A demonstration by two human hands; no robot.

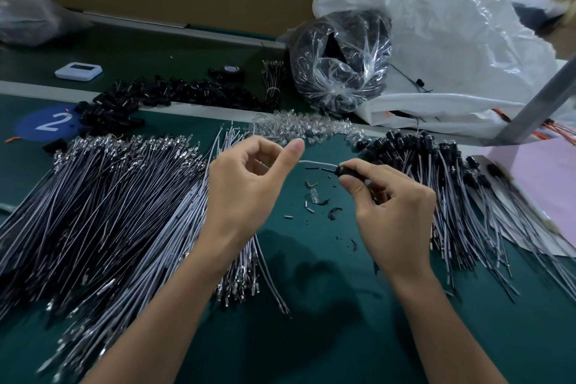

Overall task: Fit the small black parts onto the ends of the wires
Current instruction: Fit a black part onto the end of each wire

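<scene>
Green counter (343,337). Left: wide fan of bare wires (109,212). Right: pile of capped wires (452,196), with a pink sheet (536,171) just beyond it. Back: loose black parts (162,97), clear parts (305,128), tape roll (232,72), white device (78,71), clear bag (339,62) of black parts, big white bag (452,40). Blue "2" sticker (46,123) far left. Small scraps (314,199) in the centre.

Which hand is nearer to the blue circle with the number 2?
Left. The left hand is right of the blue circle and nearer the person; the right hand is farther right.
</scene>
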